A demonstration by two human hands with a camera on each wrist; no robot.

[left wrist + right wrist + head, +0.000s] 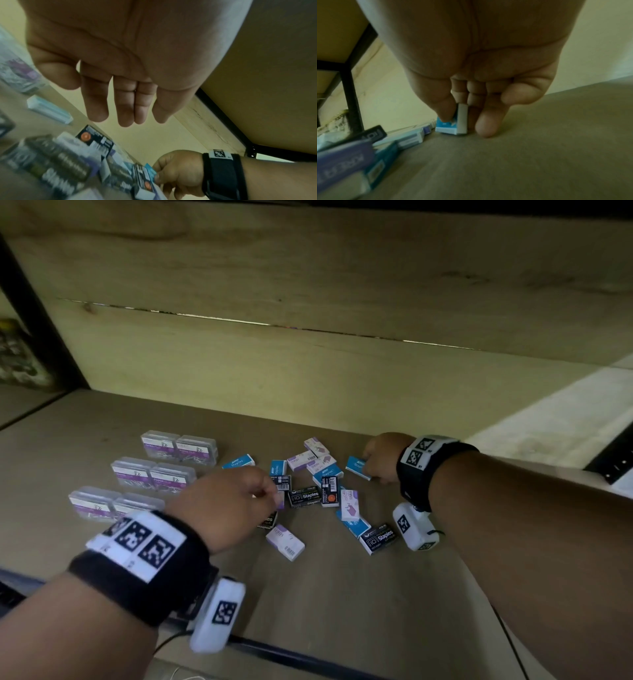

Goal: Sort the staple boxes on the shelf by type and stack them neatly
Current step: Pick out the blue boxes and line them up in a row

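Small staple boxes lie jumbled on the brown shelf board: blue ones, white-and-purple ones and black ones. My right hand pinches a blue staple box between thumb and fingers at the right edge of the pile; in the right wrist view that blue box sits on the board under my fingertips. My left hand hovers over the pile's left side, holding nothing. Its fingers hang straight and relaxed in the left wrist view.
Several clear plastic paper-clip cases stand in paired rows at the left of the shelf. A wooden back panel closes the rear. A black metal post stands at the left. Bare board lies in front of and right of the pile.
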